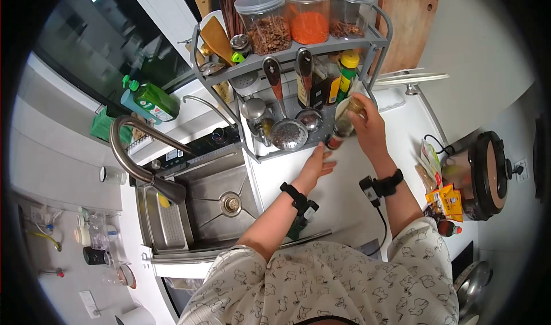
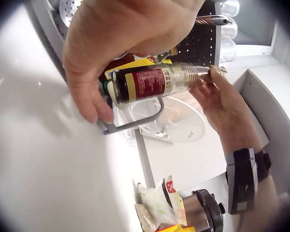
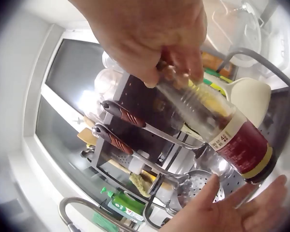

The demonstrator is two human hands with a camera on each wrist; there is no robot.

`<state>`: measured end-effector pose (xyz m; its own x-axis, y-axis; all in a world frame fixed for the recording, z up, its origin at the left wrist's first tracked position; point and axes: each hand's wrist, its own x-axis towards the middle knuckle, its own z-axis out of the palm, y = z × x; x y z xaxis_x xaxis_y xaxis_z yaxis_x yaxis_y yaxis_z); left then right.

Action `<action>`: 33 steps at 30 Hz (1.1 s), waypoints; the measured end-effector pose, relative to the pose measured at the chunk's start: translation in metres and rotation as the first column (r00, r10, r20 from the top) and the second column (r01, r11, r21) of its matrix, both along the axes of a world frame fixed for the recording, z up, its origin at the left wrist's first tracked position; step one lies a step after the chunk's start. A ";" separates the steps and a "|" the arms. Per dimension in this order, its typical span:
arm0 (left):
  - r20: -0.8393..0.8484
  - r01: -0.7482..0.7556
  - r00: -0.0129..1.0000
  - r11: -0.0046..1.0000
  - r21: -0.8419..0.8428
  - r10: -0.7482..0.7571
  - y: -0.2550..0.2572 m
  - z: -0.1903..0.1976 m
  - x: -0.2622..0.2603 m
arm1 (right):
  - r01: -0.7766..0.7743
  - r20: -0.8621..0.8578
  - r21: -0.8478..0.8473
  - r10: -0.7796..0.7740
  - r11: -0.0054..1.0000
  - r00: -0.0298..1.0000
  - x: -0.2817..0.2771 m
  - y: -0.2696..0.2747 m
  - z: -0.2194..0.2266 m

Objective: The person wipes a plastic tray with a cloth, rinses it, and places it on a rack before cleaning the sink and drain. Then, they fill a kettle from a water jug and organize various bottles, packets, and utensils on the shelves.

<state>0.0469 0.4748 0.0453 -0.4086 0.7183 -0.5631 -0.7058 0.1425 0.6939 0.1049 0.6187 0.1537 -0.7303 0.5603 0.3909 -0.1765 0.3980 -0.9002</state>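
A glass bottle (image 1: 340,131) with a dark red label and little dark liquid low in it is tilted at the front right of the grey rack (image 1: 270,153). My right hand (image 1: 370,131) grips it by the neck. Below the bottle's base is my left hand (image 1: 311,170), fingers spread and loosely extended. In the left wrist view the bottle's label (image 2: 147,83) faces the camera, its base close to the left fingertips. A slotted skimmer (image 1: 288,134) and a ladle (image 1: 310,119) hang at the rack. Behind the bottle in the right wrist view shows a pale spatula (image 3: 251,99).
Clear jars (image 1: 261,23) fill the rack's upper shelf. Left stand the sink (image 1: 189,201), its curved faucet (image 1: 117,138) and a green soap bottle (image 1: 155,102). An electric cooker (image 1: 488,175) and food packets (image 1: 445,201) sit at right, with a cutting board (image 1: 404,23) upright behind.
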 end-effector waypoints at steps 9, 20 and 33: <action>-0.082 -0.093 0.992 0.996 0.009 0.094 -0.002 -0.005 -0.031 | 0.121 0.023 0.433 -0.146 0.893 0.989 -0.093 0.025 -0.020; -0.131 0.082 0.989 0.990 0.117 -0.067 -0.009 -0.019 -0.023 | 0.269 0.048 0.533 -0.346 0.802 0.937 -0.103 0.075 -0.073; -0.112 0.169 0.979 0.985 -0.019 -0.170 -0.025 0.026 0.002 | 0.091 0.468 0.353 -0.260 0.931 0.845 0.157 0.011 -0.067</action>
